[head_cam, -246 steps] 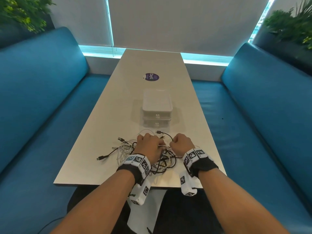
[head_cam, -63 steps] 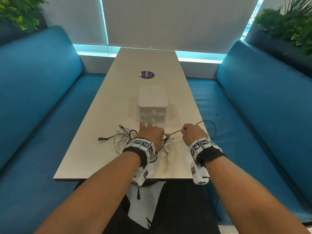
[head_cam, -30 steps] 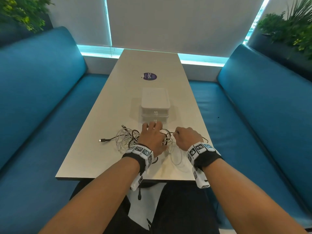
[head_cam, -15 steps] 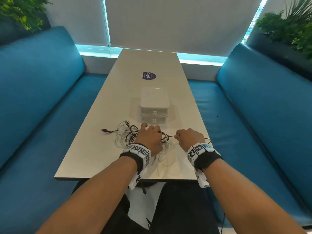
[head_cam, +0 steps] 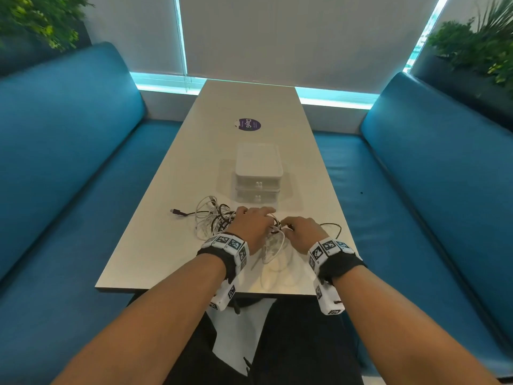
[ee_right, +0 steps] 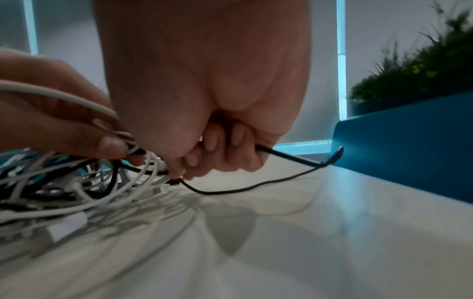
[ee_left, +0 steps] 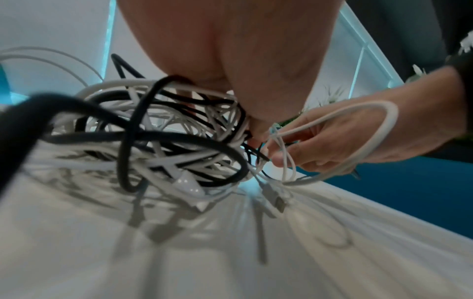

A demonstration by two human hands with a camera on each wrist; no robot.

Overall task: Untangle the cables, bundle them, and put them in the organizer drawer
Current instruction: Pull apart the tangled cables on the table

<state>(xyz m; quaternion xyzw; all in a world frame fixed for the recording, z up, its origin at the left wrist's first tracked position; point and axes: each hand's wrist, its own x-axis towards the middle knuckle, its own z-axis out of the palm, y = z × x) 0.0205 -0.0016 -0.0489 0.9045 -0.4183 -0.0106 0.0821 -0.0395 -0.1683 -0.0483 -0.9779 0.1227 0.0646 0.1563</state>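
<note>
Both forearms over near table [head_cam: 155,262] edge, marker bands on wrists. Left hand [head_cam: 251,225] down on tangle of black and white cables [head_cam: 213,220], fingers curled into the knot. Right hand [head_cam: 302,232] just beside it, fingers curled round a thin black cable [ee_right: 256,187] looping out to the right. White loop [ee_left: 358,141] draped over right hand in left wrist view. Beyond, two-drawer white organizer [head_cam: 258,173] mid-table, both drawers closed, near the tangle but apart. Purple round sticker [head_cam: 249,124] farther back.
</note>
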